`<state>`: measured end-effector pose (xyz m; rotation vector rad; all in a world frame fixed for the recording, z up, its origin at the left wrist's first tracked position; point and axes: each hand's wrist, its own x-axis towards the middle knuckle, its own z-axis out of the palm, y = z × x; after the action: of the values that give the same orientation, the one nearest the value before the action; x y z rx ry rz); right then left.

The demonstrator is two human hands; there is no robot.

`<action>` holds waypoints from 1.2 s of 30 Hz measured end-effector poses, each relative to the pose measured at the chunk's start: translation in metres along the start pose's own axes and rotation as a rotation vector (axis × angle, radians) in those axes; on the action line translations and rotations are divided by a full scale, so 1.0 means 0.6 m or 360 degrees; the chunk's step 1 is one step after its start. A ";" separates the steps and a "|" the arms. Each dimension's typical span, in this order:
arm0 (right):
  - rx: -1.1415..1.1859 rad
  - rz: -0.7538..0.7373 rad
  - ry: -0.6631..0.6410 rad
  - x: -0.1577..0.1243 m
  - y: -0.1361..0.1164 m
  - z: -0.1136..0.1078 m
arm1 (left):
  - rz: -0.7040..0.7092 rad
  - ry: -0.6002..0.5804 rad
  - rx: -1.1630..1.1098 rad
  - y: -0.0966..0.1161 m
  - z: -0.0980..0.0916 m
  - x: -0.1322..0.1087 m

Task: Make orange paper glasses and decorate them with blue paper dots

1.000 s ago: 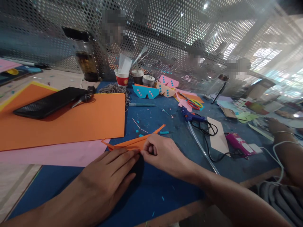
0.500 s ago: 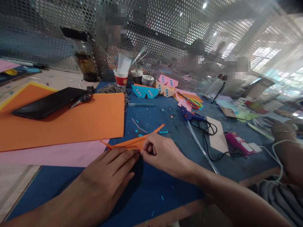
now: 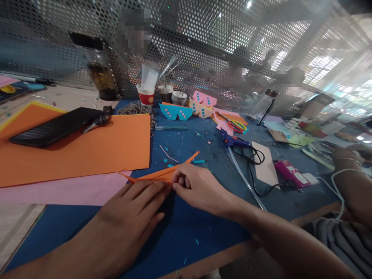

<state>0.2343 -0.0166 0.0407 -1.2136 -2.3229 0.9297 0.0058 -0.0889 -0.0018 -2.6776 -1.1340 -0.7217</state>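
A folded orange paper piece (image 3: 158, 175) with pointed ends lies on the blue table mat (image 3: 180, 232). My left hand (image 3: 130, 217) rests flat on its near edge, fingers stretched out and pressing it down. My right hand (image 3: 197, 188) is curled, pinching the paper's fold between thumb and fingers, right beside the left fingertips.
A big orange sheet (image 3: 81, 147) over a pink sheet (image 3: 66, 192) lies at left, with a black phone (image 3: 55, 126) on it. Behind are paper cups (image 3: 146, 95), cut paper shapes (image 3: 176, 111), scissors (image 3: 236, 126), a blue glue gun (image 3: 232, 140) with cable. Another person's arm (image 3: 351, 182) is at right.
The view has shifted slightly; both hands stay on the orange paper, the right hand's pinch nudged a little along the fold.
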 end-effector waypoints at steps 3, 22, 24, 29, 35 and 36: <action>-0.0023 -0.0009 0.0012 0.000 -0.001 -0.003 | 0.0014 -0.0027 0.0036 0.001 0.000 0.000; -0.0233 -0.0581 0.0484 -0.009 0.014 0.000 | 0.0053 0.0004 0.0003 -0.004 -0.003 -0.001; -0.0272 -0.0622 0.0489 -0.009 0.015 0.001 | 0.0060 0.0003 0.0010 -0.004 -0.003 -0.001; -0.0334 -0.0694 0.0422 -0.008 0.019 0.003 | 0.0035 0.0010 0.0006 -0.003 0.000 -0.002; -0.0385 -0.0697 0.0370 -0.010 0.018 0.006 | 0.0013 -0.0028 0.0004 -0.004 0.006 -0.005; -0.0396 -0.0689 0.0368 -0.010 0.018 0.006 | 0.0012 -0.0028 0.0008 -0.005 0.005 -0.004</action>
<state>0.2418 -0.0184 0.0305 -0.7947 -2.4152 0.3432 0.0034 -0.0875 -0.0061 -2.6876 -1.1275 -0.6945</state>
